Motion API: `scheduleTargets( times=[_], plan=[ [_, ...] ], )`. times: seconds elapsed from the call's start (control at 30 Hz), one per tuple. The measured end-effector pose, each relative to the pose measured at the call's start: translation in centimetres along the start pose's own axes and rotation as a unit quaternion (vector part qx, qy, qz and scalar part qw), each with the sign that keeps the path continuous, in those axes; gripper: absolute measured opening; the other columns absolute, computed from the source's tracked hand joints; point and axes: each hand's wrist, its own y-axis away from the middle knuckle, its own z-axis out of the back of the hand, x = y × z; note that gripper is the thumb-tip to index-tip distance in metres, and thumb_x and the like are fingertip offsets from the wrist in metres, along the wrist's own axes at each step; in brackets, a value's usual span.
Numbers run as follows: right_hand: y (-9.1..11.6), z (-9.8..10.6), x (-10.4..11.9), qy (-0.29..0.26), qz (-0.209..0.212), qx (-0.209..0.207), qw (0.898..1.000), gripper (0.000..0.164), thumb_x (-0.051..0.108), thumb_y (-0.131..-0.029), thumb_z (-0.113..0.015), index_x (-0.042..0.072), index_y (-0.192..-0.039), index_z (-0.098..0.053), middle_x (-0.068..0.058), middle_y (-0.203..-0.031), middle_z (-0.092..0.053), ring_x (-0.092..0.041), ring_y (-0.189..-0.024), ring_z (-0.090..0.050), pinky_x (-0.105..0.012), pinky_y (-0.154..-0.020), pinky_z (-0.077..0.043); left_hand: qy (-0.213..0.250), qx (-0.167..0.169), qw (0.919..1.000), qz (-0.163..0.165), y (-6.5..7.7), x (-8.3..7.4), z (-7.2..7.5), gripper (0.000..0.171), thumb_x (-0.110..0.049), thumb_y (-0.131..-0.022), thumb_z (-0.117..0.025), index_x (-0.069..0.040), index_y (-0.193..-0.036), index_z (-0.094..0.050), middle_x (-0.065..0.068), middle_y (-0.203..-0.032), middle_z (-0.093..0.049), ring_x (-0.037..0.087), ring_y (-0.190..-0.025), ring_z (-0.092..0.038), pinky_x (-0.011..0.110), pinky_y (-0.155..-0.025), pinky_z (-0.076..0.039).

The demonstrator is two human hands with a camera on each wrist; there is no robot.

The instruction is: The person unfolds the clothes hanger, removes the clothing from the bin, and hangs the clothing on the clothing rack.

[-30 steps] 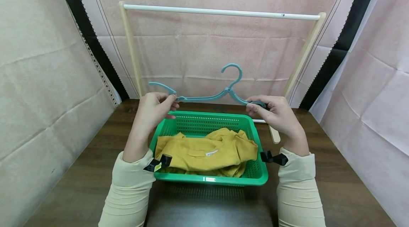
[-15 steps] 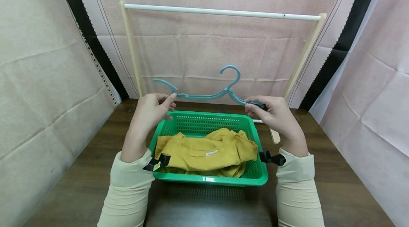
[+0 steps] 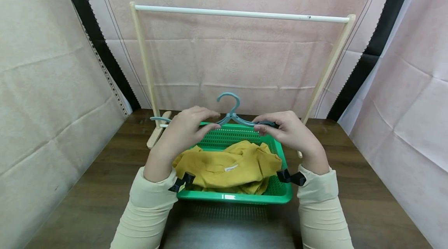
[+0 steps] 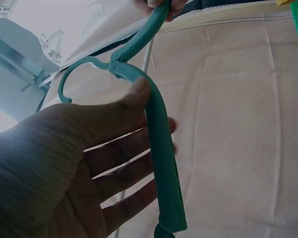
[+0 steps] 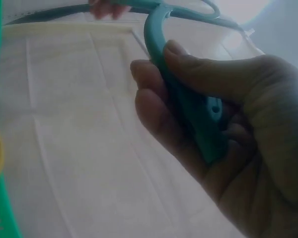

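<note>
A light-blue plastic clothes hanger (image 3: 231, 116) is held level over the far rim of a green basket (image 3: 234, 197), its hook pointing up. My left hand (image 3: 190, 126) pinches one arm of it close to the hook, thumb on the near side and fingers behind. The far tip of that arm sticks out left past the hand. On the other side my right hand (image 3: 288, 130) grips the second arm, whose end appears folded back inside the fingers (image 5: 154, 109). A mustard-yellow garment (image 3: 227, 167) with a small white label lies crumpled in the basket.
Behind the basket stands a rack with a white top bar (image 3: 241, 13) and pale wooden posts (image 3: 146, 54). Its left foot (image 3: 158, 132) rests on the dark wooden table (image 3: 350, 202). Pale cloth curtains (image 3: 224, 58) enclose the back and sides.
My left hand has slid right along the hanger, from near its outer joint to close by the hook. The hanger has come down and left; my right hand moved slightly left with it.
</note>
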Motion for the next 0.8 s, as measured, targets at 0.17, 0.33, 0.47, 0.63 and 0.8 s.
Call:
scheduleTargets(
  times=[0.17,0.33,0.47,0.63,0.8],
  plan=[
    [-0.02,-0.12,-0.06,-0.006,0.003,-0.003,1.000,0.019,0.001,-0.095,-0.068,0.010,-0.110,-0.076,0.007,-0.084,-0.074,-0.010,-0.075,-0.071,-0.026,-0.071,-0.058,0.024,0.028,0.9992,-0.014,-0.10,0.13,-0.23,0.015,-0.016,-0.094,-0.073,-0.010,-0.106,-0.076,-0.003,-0.095,-0.075,0.006,-0.078,-0.067,0.026,-0.070,-0.055],
    [0.10,-0.13,-0.45,-0.020,0.009,-0.007,1.000,0.023,-0.004,-0.095,-0.065,0.008,-0.112,-0.075,0.002,-0.087,-0.076,-0.012,-0.079,-0.072,-0.025,-0.076,-0.057,0.042,0.036,0.9983,-0.017,-0.24,0.32,-0.21,0.014,-0.014,-0.094,-0.072,-0.007,-0.106,-0.075,-0.003,-0.093,-0.075,0.005,-0.072,-0.064,0.024,-0.066,-0.054],
    [0.10,-0.10,-0.59,-0.019,0.009,-0.006,1.000,0.023,-0.003,-0.096,-0.065,0.009,-0.113,-0.075,0.001,-0.091,-0.077,-0.013,-0.083,-0.073,-0.025,-0.078,-0.057,0.044,0.045,0.9980,-0.008,-0.26,0.31,-0.06,0.014,-0.014,-0.094,-0.072,-0.007,-0.105,-0.076,-0.002,-0.091,-0.075,0.006,-0.069,-0.064,0.024,-0.062,-0.053],
    [0.21,0.25,-0.59,0.013,0.012,-0.039,0.999,0.023,-0.002,-0.094,-0.068,0.013,-0.109,-0.077,0.005,-0.088,-0.076,-0.010,-0.064,-0.065,-0.017,-0.057,-0.046,0.044,0.058,0.9974,0.003,-0.22,0.32,0.16,0.014,-0.014,-0.094,-0.072,-0.008,-0.106,-0.077,-0.003,-0.091,-0.075,0.003,-0.064,-0.061,0.024,-0.059,-0.052],
    [0.40,0.70,-0.68,0.012,0.019,-0.074,0.997,0.024,-0.007,-0.092,-0.068,0.010,-0.105,-0.078,0.003,-0.087,-0.075,-0.003,-0.052,-0.049,-0.020,-0.046,-0.036,0.039,0.055,0.9977,0.008,-0.07,0.60,0.39,0.014,-0.016,-0.093,-0.073,-0.010,-0.106,-0.077,-0.004,-0.091,-0.076,0.003,-0.066,-0.062,0.024,-0.061,-0.053]
  ],
)
